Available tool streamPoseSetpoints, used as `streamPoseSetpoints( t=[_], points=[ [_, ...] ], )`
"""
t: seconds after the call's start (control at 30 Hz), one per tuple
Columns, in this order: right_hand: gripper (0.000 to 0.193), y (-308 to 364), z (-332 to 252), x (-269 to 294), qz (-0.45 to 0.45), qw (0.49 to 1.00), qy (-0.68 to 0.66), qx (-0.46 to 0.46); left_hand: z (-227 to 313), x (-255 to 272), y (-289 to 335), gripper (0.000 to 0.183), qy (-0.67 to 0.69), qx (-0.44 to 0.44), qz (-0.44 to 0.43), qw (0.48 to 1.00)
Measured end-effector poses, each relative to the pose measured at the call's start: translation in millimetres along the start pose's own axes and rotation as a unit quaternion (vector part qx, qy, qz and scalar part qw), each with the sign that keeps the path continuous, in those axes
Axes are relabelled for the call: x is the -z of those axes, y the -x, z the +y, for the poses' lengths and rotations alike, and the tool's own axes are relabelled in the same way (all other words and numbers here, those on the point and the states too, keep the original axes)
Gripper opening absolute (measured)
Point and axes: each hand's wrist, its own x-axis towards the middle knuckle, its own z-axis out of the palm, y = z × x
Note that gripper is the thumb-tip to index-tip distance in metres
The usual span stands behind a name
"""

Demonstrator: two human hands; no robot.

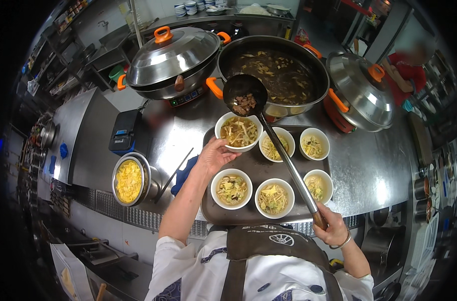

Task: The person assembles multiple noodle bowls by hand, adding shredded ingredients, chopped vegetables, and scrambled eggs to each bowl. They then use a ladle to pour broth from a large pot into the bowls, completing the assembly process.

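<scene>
My left hand (216, 156) grips a white bowl (238, 146) of pale strips in brown broth, at the tray's far left corner. In my right hand (331, 226) is the wooden end of a long ladle (283, 153). Its dark, wide cup (244, 86) holds brown meat pieces and hangs just beyond the bowl, over the near rim of a big open pan (273, 70) of dark broth. On the brown tray (248, 168) stand several more white bowls (231, 189) with shredded yellow and green food. The ladle's handle passes above the tray and hides part of it.
Lidded pans with orange handles flank the open one, left (173, 55) and right (361, 93). A metal pot (130, 180) of yellow pieces, a thin dark stick (173, 174) and a black device (126, 131) are at left. Another person (409, 70) stands at far right.
</scene>
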Motion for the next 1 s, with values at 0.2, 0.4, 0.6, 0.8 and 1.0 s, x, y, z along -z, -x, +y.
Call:
streamPoseSetpoints(
  t=[0.2, 0.4, 0.6, 0.8, 1.0],
  points=[
    [0.06, 1, 0, -5, 0.025, 0.998, 0.037, 0.042, -1, 0, -1, 0.05, -0.001, 0.01, 0.005, 1.0],
    [0.059, 3, 2, -5, 0.01, 0.999, 0.032, 0.026, -2, 4, -5, 0.058, -0.007, 0.01, -0.001, 1.0],
    [0.059, 4, 7, -8, 0.01, 0.998, 0.042, 0.041, -3, 4, -4, 0.058, 0.003, 0.016, 0.001, 1.0],
    [0.058, 4, 8, -9, 0.019, 0.997, 0.059, 0.053, -3, 4, -7, 0.057, 0.002, 0.017, 0.006, 1.0],
    [0.058, 8, 11, -7, -0.001, 0.999, 0.047, 0.017, -9, 16, -19, 0.036, 0.033, 0.033, -0.017, 0.999]
  ],
)
